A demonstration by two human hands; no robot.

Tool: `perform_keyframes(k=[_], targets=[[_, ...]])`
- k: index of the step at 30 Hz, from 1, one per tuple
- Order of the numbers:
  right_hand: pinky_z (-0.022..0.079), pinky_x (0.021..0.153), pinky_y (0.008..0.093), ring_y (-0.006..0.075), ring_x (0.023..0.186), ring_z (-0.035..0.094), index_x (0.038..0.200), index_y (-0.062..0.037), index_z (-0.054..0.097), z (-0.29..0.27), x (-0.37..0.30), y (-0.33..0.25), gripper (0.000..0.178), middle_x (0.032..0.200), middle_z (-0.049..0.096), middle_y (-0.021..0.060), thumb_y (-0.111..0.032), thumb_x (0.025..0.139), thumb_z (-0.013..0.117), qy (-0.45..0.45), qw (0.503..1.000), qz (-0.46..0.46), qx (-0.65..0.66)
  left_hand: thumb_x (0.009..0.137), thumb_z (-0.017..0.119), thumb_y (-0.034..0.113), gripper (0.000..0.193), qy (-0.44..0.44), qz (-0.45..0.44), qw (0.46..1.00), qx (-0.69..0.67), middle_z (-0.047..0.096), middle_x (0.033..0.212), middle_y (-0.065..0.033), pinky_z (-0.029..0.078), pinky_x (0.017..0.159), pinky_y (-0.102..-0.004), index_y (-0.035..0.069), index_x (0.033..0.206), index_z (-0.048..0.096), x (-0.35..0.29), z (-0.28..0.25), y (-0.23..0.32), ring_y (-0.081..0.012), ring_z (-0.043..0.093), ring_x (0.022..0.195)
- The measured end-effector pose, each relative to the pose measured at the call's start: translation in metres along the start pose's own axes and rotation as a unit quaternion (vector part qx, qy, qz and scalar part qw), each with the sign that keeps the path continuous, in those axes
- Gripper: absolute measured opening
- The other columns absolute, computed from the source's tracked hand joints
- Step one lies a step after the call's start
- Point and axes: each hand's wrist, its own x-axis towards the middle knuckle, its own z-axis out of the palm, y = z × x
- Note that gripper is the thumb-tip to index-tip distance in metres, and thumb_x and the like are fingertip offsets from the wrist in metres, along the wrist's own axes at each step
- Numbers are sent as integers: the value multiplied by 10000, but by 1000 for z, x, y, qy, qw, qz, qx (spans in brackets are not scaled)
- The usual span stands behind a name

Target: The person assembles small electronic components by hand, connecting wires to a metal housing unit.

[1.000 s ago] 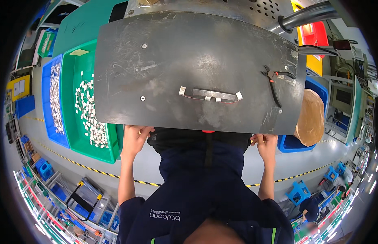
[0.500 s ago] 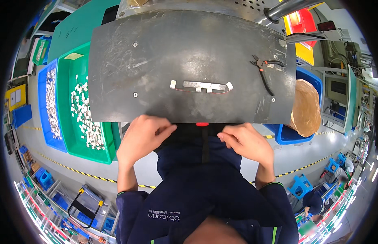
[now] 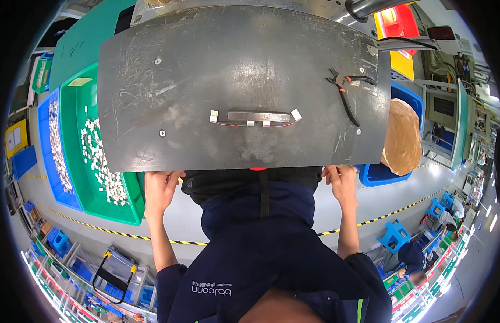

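My left hand [image 3: 161, 189] is at the front edge of the dark grey work plate [image 3: 207, 145], left of my lap. Its fingers are curled against the edge, with their tips partly hidden. At the same edge on the right, my right hand [image 3: 342, 182] has its fingers bent and pressed together; whatever it grips is hidden. On the plate, away from both hands, lies a metal bar [image 3: 259, 116]. Along it runs a thin red and dark wire lead with white connectors [image 3: 214, 116] at the ends and two smaller ones between. Pliers [image 3: 344, 94] lie open-jawed at the right.
Left of the plate stand a green bin [image 3: 135, 202] and a blue bin [image 3: 72, 200] with many small white connectors. At the right, a blue crate [image 3: 376, 176] holds a brown paper bag [image 3: 403, 137]. A metal post [image 3: 363, 8] rises behind the plate.
Both hands have moved outward from in front of my lap, to either side along the plate's edge. The view has shifted slightly; bar, wire lead and pliers still lie on the plate.
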Motion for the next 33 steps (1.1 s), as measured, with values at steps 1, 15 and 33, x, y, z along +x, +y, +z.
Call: perform_keyframes(k=[1, 15, 33], targets=[[447, 467, 312, 172, 442, 602, 830, 59, 712, 0, 1, 2, 291, 666, 717, 121, -110, 1038, 597, 6, 999, 17, 35, 977, 682, 107, 165, 0, -1, 1000, 0, 776, 797, -136, 553, 634, -341, -23, 970, 782, 0, 1, 0, -230, 747, 655], [378, 460, 280, 134, 430, 492, 914, -59, 756, 27, 37, -139, 54, 545, 554, 32, -74, 915, 808, 41, 974, -216, 60, 846, 842, 67, 111, 145, 251, 956, -37, 549, 680, -38, 402, 516, -329, 72, 955, 817, 48, 2, 151, -161, 475, 525], [307, 463, 284, 97, 444, 364, 954, -61, 798, 51, 71, -127, 107, 528, 384, 16, -12, 865, 832, 124, 934, -333, 31, 785, 863, 5, 137, 126, 280, 948, -86, 519, 695, -34, 388, 555, -324, 34, 893, 783, 68, 15, 148, -170, 481, 605]])
